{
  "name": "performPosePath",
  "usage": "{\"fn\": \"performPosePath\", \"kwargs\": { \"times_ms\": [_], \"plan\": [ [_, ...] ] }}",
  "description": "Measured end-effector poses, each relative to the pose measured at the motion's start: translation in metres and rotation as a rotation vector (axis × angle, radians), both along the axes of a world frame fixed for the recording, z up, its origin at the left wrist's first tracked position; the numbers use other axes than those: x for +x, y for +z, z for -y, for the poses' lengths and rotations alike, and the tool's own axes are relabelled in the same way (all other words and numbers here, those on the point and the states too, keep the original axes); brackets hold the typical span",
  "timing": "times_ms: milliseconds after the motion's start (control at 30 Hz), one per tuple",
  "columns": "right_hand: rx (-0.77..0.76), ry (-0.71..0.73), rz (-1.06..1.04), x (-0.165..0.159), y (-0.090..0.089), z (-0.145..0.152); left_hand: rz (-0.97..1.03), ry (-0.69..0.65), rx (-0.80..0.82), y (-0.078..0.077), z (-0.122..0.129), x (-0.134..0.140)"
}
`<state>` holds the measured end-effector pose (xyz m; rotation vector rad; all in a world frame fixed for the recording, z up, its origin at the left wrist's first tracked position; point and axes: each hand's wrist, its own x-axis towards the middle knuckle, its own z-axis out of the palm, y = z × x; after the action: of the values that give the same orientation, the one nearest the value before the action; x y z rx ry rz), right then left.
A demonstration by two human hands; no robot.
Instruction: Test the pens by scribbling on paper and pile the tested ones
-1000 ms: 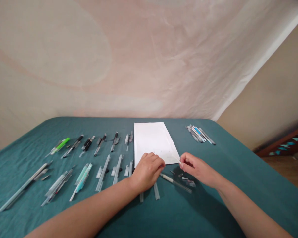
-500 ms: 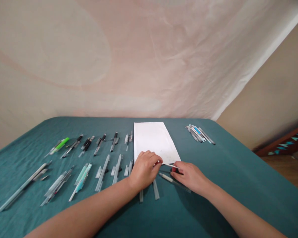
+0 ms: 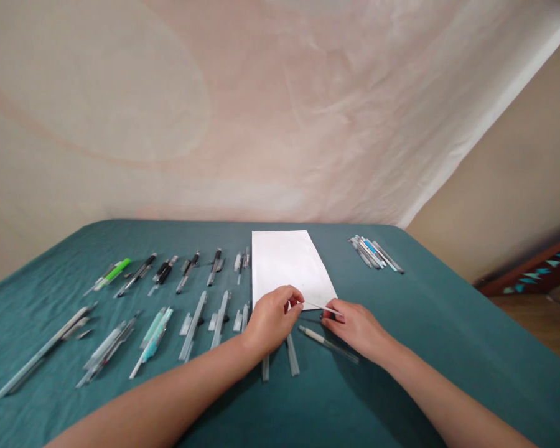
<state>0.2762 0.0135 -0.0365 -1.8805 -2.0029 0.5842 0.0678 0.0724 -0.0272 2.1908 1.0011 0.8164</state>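
A thin, pale pen refill (image 3: 319, 307) spans the gap between my hands, over the near edge of the white paper (image 3: 287, 258). My left hand (image 3: 271, 318) pinches its left tip between thumb and fingertips. My right hand (image 3: 360, 328) is closed around the other end, with a small dark part at its fingertips that I cannot make out. Below my right hand lies a clear pen barrel with a whitish grip (image 3: 327, 343). Clear pen pieces (image 3: 292, 356) stick out from beneath my left hand and wrist, partly hidden.
Disassembled pens lie in two rows on the left of the green tablecloth (image 3: 448, 348), among them a green pen (image 3: 114, 273) and a turquoise pen (image 3: 156, 339). A bunch of pens (image 3: 376, 252) lies at the back right. A pale cloth (image 3: 261, 124) hangs behind the table.
Both hands stay at nearly the same place, with small shifts of the fingers. The refill between them has tilted slightly, and more of the barrel below my right hand stands out clearly.
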Motion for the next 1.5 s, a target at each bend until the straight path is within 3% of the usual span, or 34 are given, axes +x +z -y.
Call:
{"fn": "performPosePath", "kwargs": {
  "times_ms": [333, 433, 567, 667, 800, 967, 1067, 1267, 1500],
  "plan": [
    [0.007, -0.002, 0.044, 0.003, 0.0, -0.002, 0.12, 0.047, -0.152, -0.002, -0.002, 0.001],
    [-0.04, -0.009, -0.148, 0.001, 0.006, 0.0, 0.212, 0.037, -0.307, -0.002, -0.002, 0.003],
    [-0.173, 0.012, -0.546, -0.006, 0.016, 0.004, 0.368, -0.17, -0.699, -0.003, 0.004, 0.009],
    [-0.229, 0.046, -0.782, -0.015, 0.017, 0.005, 0.491, -0.265, -0.836, -0.006, 0.009, 0.014],
    [-0.121, -0.01, -0.752, -0.022, 0.01, 0.002, 0.52, -0.222, -0.773, -0.01, 0.009, 0.015],
    [-0.02, -0.082, -0.521, -0.006, 0.007, -0.004, 0.31, -0.087, -0.457, -0.007, 0.003, 0.01],
    [0.005, -0.099, -0.386, 0.014, 0.007, -0.008, 0.233, -0.072, -0.352, -0.004, 0.003, 0.008],
    [0.028, -0.145, -0.117, 0.05, 0.009, -0.012, 0.187, -0.051, -0.296, -0.003, 0.003, 0.007],
    [-0.133, -0.047, 0.123, 0.045, 0.01, -0.005, 0.192, -0.052, -0.292, -0.004, 0.002, 0.006]
  ]
}}
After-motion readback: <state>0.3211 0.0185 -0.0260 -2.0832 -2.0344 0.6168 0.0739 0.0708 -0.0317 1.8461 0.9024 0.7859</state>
